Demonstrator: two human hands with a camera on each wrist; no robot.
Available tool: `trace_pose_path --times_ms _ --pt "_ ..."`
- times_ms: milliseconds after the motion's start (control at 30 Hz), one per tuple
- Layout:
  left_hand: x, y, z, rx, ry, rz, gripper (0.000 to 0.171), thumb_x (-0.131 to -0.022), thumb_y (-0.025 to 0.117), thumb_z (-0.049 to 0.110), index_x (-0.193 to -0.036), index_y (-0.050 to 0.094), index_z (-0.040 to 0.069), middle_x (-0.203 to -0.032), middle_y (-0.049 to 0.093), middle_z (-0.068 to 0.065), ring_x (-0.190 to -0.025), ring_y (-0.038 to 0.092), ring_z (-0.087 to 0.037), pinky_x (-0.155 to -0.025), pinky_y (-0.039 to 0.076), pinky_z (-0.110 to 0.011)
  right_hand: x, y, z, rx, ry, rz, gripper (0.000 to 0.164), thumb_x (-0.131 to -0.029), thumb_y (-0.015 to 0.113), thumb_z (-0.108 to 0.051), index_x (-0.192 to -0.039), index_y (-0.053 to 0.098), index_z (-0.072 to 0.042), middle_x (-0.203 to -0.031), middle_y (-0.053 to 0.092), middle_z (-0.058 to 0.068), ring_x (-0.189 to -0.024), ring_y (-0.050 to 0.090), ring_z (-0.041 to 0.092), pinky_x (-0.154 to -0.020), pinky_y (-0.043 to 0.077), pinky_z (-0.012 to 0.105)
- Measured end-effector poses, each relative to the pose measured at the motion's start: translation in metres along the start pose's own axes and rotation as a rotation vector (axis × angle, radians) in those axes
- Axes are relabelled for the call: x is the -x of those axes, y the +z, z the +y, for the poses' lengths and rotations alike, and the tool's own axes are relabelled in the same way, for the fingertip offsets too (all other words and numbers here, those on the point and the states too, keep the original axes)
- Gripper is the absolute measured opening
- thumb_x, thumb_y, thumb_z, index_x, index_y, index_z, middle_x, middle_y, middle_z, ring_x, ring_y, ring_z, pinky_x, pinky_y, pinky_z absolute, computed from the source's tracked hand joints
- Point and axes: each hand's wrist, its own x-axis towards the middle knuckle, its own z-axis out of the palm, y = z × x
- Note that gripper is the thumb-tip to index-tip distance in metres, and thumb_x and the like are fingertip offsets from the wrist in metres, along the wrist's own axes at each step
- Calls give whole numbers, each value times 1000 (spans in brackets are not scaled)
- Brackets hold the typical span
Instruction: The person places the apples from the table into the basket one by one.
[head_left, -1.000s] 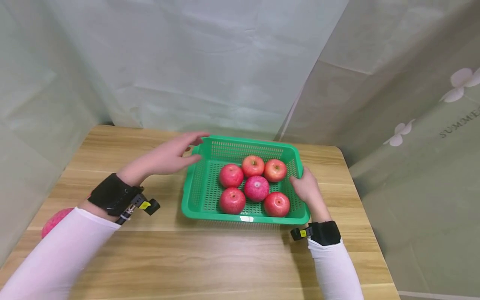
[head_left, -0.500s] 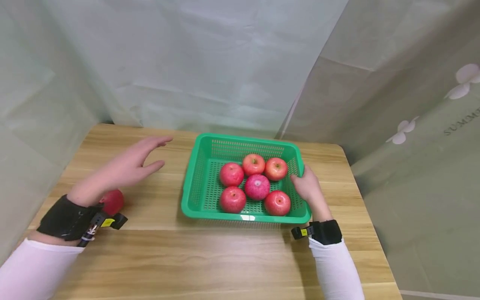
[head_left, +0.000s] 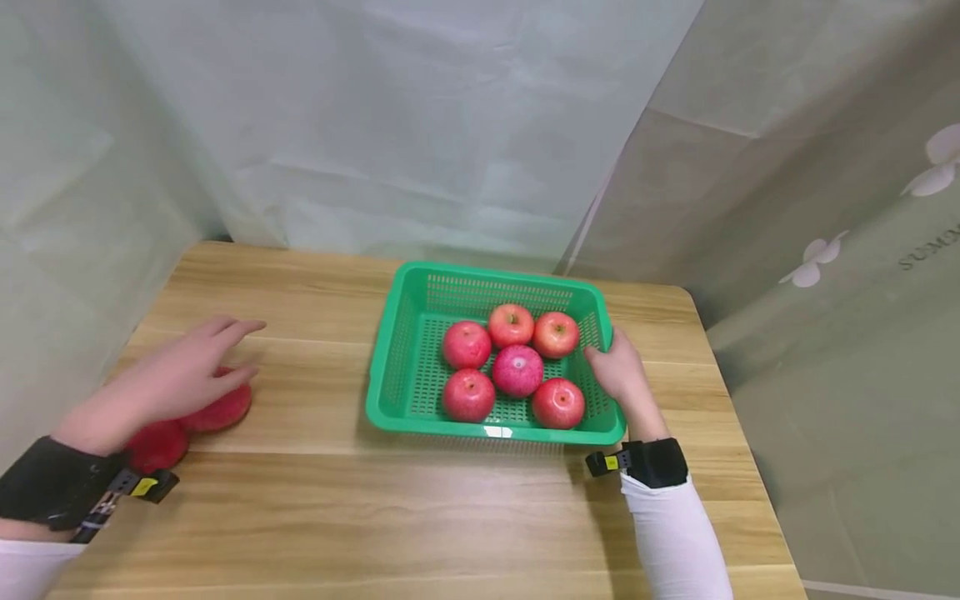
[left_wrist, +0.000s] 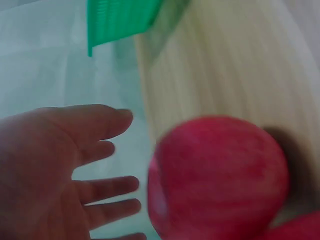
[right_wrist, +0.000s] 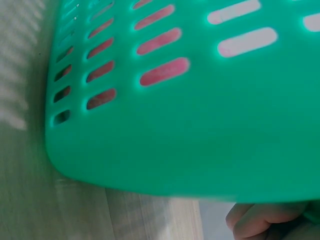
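A green plastic basket [head_left: 442, 423] with slotted walls holds several red apples [head_left: 517, 371] toward its right side. My right hand [head_left: 618, 367] grips the basket's right rim, thumb on the inside. The right wrist view has its curled fingers [right_wrist: 260, 220] under the rim, beside the basket wall [right_wrist: 165, 135]. At the left of the table, my left hand [head_left: 168, 375] reaches over two loose apples, one nearer the middle [head_left: 225, 410] and one by the wrist [head_left: 159, 447]. In the left wrist view its spread fingers [left_wrist: 112, 187] stand apart from the near apple [left_wrist: 220, 175].
The wooden table [head_left: 360, 525] carries the basket and the loose apples. Pale sheeting [head_left: 420, 125] hangs behind the table's back edge, and a printed curtain [head_left: 810, 350] hangs along the right.
My left hand has moved away from the basket's left side, leftward and down to the loose apples, fingers still spread. The right hand stays on the basket rim.
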Motion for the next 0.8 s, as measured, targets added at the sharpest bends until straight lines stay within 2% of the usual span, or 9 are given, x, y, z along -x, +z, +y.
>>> trace_pose_path --times_ms 100,233,367,467,600,800 --pt "7 3 -6 -31 -38 -39 68 -94 82 20 -146 52 -10 -129 59 -36 -112 62 -52 -93 51 -69 1 -1 -1 -1 0 4 56 -106 54 -20 -152 41 6 -139 56 31 -123 63 47 -96 57 59" --pt "13 7 -11 -20 -107 -130 75 -96 80 30 -150 48 -11 -135 53 -41 -115 60 -55 -94 51 -70 1 -1 -1 -4 5 2 55 -106 54 -20 -153 41 6 -139 57 31 -122 63 47 -95 58 58" --pt "18 12 -14 12 -150 -191 84 -95 81 41 -150 46 -11 -138 48 -45 -105 64 -51 -83 58 -65 1 0 -1 -7 7 -9 56 -107 54 -20 -155 39 5 -141 55 31 -124 63 47 -95 58 58" --pt "21 15 -14 37 -167 -209 91 -92 82 49 -151 46 -9 -137 47 -44 -100 66 -47 -76 60 -61 0 0 0 -10 5 -7 56 -107 55 -20 -154 39 6 -142 55 31 -125 63 48 -96 58 58" --pt "24 19 -15 58 -168 -214 99 -87 85 56 -151 46 -9 -137 48 -43 -100 66 -46 -76 60 -61 0 0 1 -7 4 -5 56 -107 54 -20 -154 39 6 -142 55 31 -124 63 48 -95 58 59" --pt "26 23 -18 66 -137 -205 102 -79 94 47 -150 46 -9 -133 48 -42 -100 65 -47 -76 60 -61 0 0 0 -4 3 -2 55 -107 54 -20 -154 39 6 -142 55 31 -125 63 48 -97 57 59"
